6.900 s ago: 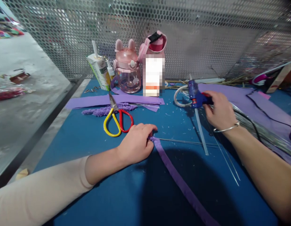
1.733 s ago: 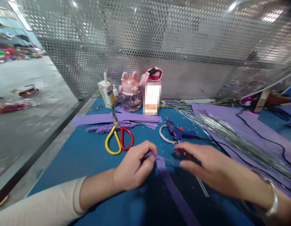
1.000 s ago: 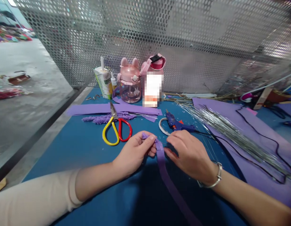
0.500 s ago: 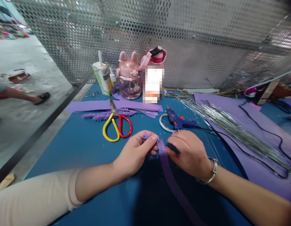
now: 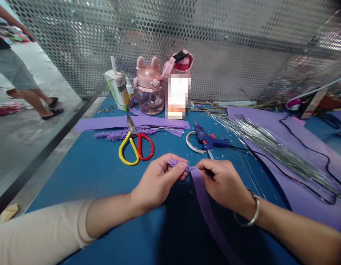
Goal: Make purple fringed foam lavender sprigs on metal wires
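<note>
My left hand (image 5: 159,180) pinches the gathered, crinkled end of a purple strip (image 5: 203,200) between thumb and fingers. Just to its right, my right hand (image 5: 224,182) has its fingers closed on the strip's upper edge, where the flat part begins. From there the strip hangs down and trails toward the bottom of the view. Scissors (image 5: 132,129) with one yellow and one red handle lie beyond my left hand, partly on purple crinkled pieces (image 5: 112,136). A blue glue gun (image 5: 205,137) rests beyond my right hand, beside a white ring (image 5: 190,141).
Flat purple strips (image 5: 104,123) lie behind the scissors. A drink carton (image 5: 119,90), a pink bottle (image 5: 150,88) and another pink bottle stand at the back. Wires (image 5: 272,147) and a black cord cross purple sheets on the right. A person's legs (image 5: 29,94) show at the left.
My right hand has turned, its fingers now at the strip's top, and the strip's upper part has shifted slightly right. The person at the left has come further into view.
</note>
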`<state>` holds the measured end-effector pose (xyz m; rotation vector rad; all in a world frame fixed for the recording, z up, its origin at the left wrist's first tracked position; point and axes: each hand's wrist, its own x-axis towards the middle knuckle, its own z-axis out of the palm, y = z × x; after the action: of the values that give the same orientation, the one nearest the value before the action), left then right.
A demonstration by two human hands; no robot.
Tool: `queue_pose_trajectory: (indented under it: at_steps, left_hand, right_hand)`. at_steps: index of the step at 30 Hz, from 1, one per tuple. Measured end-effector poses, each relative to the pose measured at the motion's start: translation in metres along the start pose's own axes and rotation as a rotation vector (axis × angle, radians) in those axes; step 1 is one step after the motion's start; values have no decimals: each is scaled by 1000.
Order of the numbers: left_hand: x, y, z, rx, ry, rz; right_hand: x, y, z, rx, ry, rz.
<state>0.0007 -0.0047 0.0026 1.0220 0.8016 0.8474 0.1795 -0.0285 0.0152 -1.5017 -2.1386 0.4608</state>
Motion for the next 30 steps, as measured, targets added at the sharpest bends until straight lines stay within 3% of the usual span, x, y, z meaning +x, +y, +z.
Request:
queue_pose_trajectory:
  at_steps: [4,8,11,15,17,21,26,28,30]
  left_hand:
    - [-3,0,-4,150,-16,13]
    - [-1,10,-7,284,-79,68]
    - [3,17,-8,406,-94,20]
    - [8,15,-10,668,-111,103]
    - [9,13,-11,669,-183,99]
    - [11,9,-15,432,-437,-245]
    - [17,8,-18,260,-219,-153]
    - [18,7,-18,175,-206,-181]
    - [17,7,-18,119,-228,-185]
  right_hand:
    - [1,4,-5,6,-34,-17]
    - [3,13,-13,-203,-36,-292]
    - [5,17,-18,-469,-36,-502]
    - [7,19,-18,-602,-62,-624]
    - [8,21,-17,-620,-68,-644]
    - [7,23,-16,-568,38,-591]
    - [-9,17,-7,-177,396,-479]
    - [-13,13,0,58,357,-305]
    - [-12,10,6,278,178,-72]
